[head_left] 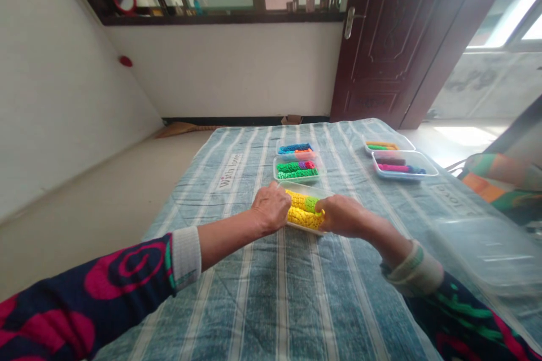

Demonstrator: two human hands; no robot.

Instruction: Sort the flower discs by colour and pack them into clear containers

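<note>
A clear plastic container [304, 230] sits in the middle of the cloth-covered table. Inside lie knobbly, crocheted-looking yellow rolls [302, 218], with a lime-green piece [311, 205] at the right end of the far one. At the container's left side my left hand [273, 207] is closed, its fingers on the rim. My right hand [341, 215] pinches at the right end, thumb and fingers against the near yellow roll; its fingertips are partly hidden. Just beyond stands another container with green rolls [292, 167], and behind it one with blue rolls [295, 148].
Two more containers, one holding magenta and blue rolls [393, 168], stand at the table's right. A large clear plastic box or lid [491, 254] lies at the near right. The striped tablecloth [254, 304] covers the table. Beyond are a wall and a dark red door [385, 39].
</note>
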